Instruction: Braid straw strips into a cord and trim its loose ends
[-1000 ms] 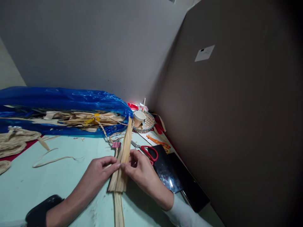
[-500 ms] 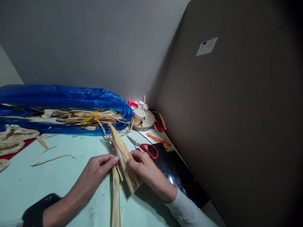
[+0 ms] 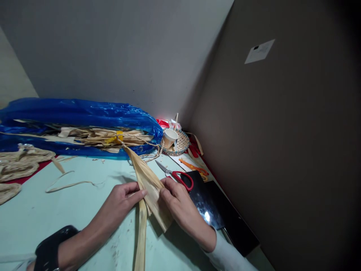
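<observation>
Between my hands, above the pale green tabletop, a broad strip of dried leaf [image 3: 153, 192] is spread, its pointed end aimed at the far side. My left hand [image 3: 126, 194] pinches its left edge between thumb and fingers. On the right edge, my right hand [image 3: 176, 195] is closed, thumb on top. A narrower dried strip [image 3: 141, 237] hangs from near my left fingertips toward the bottom of the view. Just beyond my right hand lie scissors with red handles [image 3: 183, 180], their blades pointing away to the left.
A blue plastic bag [image 3: 84, 109] holds a bundle of dried strips [image 3: 93, 136] with a yellow tie. Right of it, a paper cup [image 3: 170, 138] sits in a woven basket [image 3: 183, 143]. Orange scissors [image 3: 194, 166], black flat items [image 3: 205, 203] and braided coils [image 3: 25, 160] lie around.
The broad leaf strip has been spread wider and turned, so more of its flat face shows. Both hands keep their grip. The view has shifted slightly left.
</observation>
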The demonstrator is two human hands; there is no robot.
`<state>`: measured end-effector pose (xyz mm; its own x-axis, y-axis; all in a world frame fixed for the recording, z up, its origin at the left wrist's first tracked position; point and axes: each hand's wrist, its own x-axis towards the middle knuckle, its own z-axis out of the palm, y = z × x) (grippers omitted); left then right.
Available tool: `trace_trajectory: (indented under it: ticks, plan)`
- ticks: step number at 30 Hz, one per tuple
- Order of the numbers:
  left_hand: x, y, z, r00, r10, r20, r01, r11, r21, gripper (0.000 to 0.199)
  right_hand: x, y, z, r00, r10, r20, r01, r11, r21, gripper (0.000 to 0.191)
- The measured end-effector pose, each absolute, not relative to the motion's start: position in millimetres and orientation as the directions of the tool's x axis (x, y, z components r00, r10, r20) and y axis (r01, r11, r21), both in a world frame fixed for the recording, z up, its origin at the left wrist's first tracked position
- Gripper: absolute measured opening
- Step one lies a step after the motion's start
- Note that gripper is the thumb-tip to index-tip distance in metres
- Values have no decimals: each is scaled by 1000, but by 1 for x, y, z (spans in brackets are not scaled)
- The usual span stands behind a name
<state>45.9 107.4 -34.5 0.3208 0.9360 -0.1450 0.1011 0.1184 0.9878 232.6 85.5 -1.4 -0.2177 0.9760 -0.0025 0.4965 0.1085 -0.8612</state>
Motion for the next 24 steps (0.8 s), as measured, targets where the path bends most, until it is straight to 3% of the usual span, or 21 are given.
trace_trajectory:
  ticks: [10,18,24]
  plan:
    - [46,107,-29,287,945,-156,80,138,987,26,224,87,-6,-149,988,50,603,131,-787,26]
    - [47,102,-27,299,933,-202,34,201,979,31,235,94,-8,-254,963,-86,448,38,-893,34]
    - [45,104,-31,335,923,-188,32,188,982,36,236,93,-5,-322,940,-112,432,40,-901,23]
